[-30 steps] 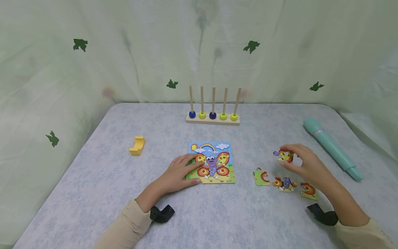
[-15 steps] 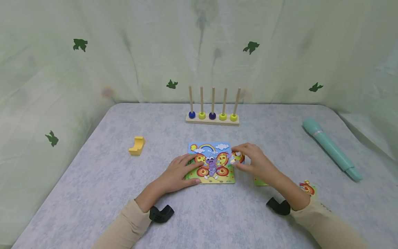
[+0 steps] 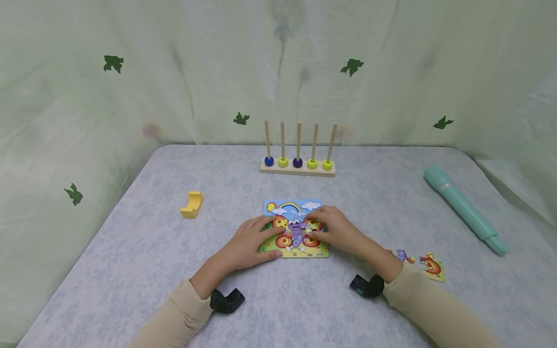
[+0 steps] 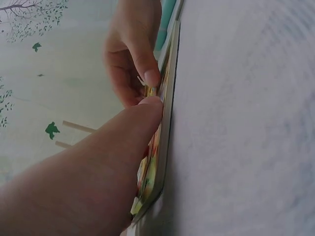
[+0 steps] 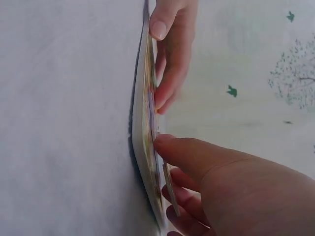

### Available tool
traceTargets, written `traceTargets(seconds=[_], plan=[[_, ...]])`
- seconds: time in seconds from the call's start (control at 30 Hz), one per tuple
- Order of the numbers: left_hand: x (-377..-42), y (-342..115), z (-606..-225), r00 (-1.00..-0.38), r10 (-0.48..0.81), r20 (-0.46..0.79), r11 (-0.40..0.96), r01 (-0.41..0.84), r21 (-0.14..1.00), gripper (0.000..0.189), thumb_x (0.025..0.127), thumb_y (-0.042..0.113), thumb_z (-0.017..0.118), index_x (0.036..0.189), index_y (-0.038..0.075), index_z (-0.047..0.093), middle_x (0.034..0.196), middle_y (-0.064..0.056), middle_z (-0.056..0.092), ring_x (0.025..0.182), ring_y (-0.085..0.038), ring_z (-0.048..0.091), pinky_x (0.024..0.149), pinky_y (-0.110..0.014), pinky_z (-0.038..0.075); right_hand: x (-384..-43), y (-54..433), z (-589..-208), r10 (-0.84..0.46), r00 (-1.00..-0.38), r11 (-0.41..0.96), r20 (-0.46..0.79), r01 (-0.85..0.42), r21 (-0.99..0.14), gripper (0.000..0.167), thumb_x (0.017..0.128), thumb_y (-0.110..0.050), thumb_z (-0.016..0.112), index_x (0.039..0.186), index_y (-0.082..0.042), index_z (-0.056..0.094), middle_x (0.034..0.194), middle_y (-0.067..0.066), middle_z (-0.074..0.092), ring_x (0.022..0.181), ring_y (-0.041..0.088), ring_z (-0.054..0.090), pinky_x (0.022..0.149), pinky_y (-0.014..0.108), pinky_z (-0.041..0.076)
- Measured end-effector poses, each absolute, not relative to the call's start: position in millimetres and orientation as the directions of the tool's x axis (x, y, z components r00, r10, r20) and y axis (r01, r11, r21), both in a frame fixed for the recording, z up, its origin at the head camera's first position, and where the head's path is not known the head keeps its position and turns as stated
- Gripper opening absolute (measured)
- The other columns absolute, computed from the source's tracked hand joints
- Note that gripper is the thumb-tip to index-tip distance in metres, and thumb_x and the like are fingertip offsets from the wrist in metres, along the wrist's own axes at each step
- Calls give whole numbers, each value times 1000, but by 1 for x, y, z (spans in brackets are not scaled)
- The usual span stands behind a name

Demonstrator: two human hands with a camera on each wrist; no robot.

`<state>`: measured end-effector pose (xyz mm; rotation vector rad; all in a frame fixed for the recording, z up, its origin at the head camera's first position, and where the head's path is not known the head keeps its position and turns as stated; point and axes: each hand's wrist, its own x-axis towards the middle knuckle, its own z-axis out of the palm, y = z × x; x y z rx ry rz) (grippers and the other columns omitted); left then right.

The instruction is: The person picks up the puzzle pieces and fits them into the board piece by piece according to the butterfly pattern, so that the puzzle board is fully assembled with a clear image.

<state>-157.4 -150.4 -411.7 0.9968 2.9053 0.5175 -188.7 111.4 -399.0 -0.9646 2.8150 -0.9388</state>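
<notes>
A butterfly picture puzzle board lies flat on the table in the head view. My left hand rests on its left side, fingers stretched over the picture. Over the right half, my right hand pinches a puzzle piece between thumb and fingers. In the right wrist view that piece is tilted, its lower end apart from the board's face. Right of the board lie loose puzzle pieces: one with a red-orange swirl, and a purple one partly hidden by the right forearm.
Behind the board stands a wooden peg rack with blue and yellow beads. A yellow curved block lies at the left. A teal wand-shaped object lies at the far right. A pale cloth hangs behind the table.
My right hand has carried the puzzle piece left, from above the loose pieces, past the board's right edge, to over its right half. The left hand has stayed in place.
</notes>
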Motion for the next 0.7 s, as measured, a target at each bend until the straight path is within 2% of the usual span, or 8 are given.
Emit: traceTargets(seconds=[0.13,0.3,0.43,0.53,0.7], plan=[[-156,-146,-411,-801,590,103,747,590,307,55,85,58,47,132,28,47,141,-1,30,128,-25,22,101,-48,16,-192,107,-402,-560,-815,617,152,-532,-580,38,79,-25,70,113,-9,62,107,5,55,100,22,47,83,40,39],[-156,-139,-410,-783,611,117,726,613,312,52,86,50,52,127,18,50,140,0,34,129,-20,24,103,-48,14,-194,105,-404,-539,-833,610,127,-490,-623,35,78,-23,71,110,-10,63,104,2,53,97,20,45,79,37,39],[-157,-133,-408,-775,622,112,712,620,331,55,85,48,54,127,12,47,136,-1,37,126,-18,29,103,-45,16,-195,104,-404,-525,-845,618,98,-458,-639,35,78,-25,71,110,-11,64,105,2,51,97,21,43,77,37,38],[-158,-129,-407,-786,612,87,732,605,314,61,85,51,51,134,17,42,134,-1,38,122,-22,32,101,-45,20,-195,104,-402,-515,-855,631,70,-433,-643,35,78,-27,71,110,-13,65,104,1,49,96,20,41,74,35,37],[-160,-120,-406,-798,602,35,774,593,223,63,85,61,41,139,29,35,133,-4,36,120,-28,32,97,-48,22,-196,104,-400,-519,-853,662,52,-440,-607,40,78,-29,71,114,-14,64,102,0,47,90,18,40,69,31,34]])
